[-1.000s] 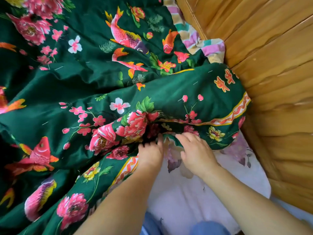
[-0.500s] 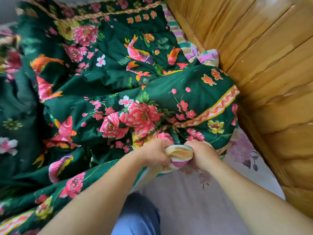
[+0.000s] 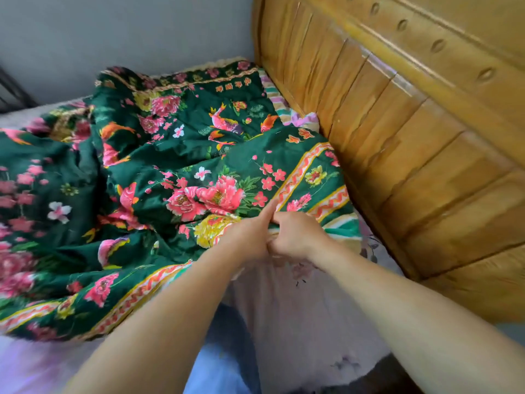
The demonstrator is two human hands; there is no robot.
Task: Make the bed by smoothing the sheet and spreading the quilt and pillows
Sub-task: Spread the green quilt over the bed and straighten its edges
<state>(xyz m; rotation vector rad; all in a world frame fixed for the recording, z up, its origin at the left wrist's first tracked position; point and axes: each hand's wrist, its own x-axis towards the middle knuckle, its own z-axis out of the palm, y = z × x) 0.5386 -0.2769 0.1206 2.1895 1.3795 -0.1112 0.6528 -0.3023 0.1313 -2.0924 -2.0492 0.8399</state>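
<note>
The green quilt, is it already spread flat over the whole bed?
No, the green quilt lies bunched in folds, the pale sheet is uncovered, and both hands grip its edge.

Deep green quilt (image 3: pixel 176 166), and it's busy: big pink peonies, small pink blossoms, yellow flowers, orange and pink fish, plus a border band of red-orange wavy trim between yellow lines. Under it, a pale pinkish-white sheet (image 3: pixel 298 308) with faint purple flowers. A pillow (image 3: pixel 287 115) striped pink, green and cream. Honey-yellow wooden headboard (image 3: pixel 412 137), plain grey wall (image 3: pixel 113 32).
</note>
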